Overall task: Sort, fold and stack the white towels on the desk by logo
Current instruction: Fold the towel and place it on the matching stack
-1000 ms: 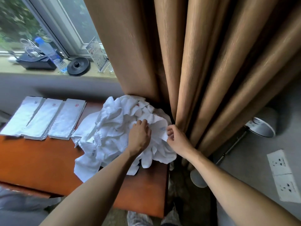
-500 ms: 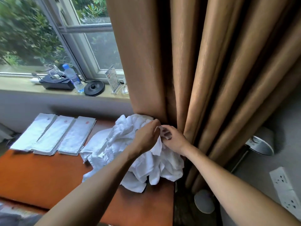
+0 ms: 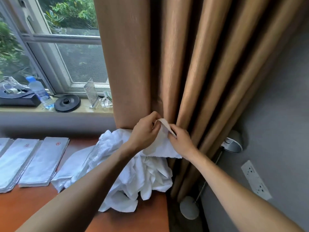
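Here, in the head view, two hands hold one white towel (image 3: 161, 145) raised above the crumpled pile (image 3: 133, 180) at the right end of the counter (image 3: 33, 208), against the curtain (image 3: 130, 64). The left hand (image 3: 143, 132) curls its fingers over the top edge; the right hand (image 3: 181, 142) pinches it just beside. Three folded stacks (image 3: 44, 162) lie left. Two show red logos; the leftmost is cut off. The held towel's logo cannot be made out.

White towels (image 3: 142, 178), red logo (image 3: 58, 143), orange-brown desk (image 3: 25, 208), tan curtain (image 3: 192, 64).
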{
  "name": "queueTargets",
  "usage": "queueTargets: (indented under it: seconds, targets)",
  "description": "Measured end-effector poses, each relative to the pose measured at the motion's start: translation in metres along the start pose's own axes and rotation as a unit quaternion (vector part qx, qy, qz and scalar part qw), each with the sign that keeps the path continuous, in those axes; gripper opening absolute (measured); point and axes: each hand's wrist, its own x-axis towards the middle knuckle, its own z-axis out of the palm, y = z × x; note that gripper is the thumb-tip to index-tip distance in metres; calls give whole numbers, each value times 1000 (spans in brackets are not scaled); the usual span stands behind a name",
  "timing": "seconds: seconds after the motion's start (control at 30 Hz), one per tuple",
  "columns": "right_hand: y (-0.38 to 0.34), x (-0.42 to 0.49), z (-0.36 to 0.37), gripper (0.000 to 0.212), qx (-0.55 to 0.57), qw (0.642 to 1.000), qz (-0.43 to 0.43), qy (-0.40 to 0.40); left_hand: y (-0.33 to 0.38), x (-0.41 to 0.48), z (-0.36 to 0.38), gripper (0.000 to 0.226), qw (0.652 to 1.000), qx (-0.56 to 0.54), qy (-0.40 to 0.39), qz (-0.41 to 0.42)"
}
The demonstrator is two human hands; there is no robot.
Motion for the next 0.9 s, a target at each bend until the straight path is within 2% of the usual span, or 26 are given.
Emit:
queueTargets:
  seconds: [0.23,0.33,0.4,0.57,0.77,0.9]
  targets:
    - [-7,-22,-46,14,-126,989,-23,77,16,9,-10,11,997,68,44,13]
    - [-8,-20,-55,7,-215,968,-51,116,22,8,-11,10,995,64,73,-24]
    - [-9,-17,-59,13,-230,967,-41,100,24,4,-7,8,994,47,83,-58]
    - [-2,-23,-60,25,-152,988,5,-33,34,-18,28,7,980,-56,60,-181]
    - [9,-34,-52,10,-10,998,13,-64,50,-43,58,18,946,-165,75,-271]
    - [14,-42,-45,29,59,990,-8,-131,61,-47,68,20,921,-205,116,-311]
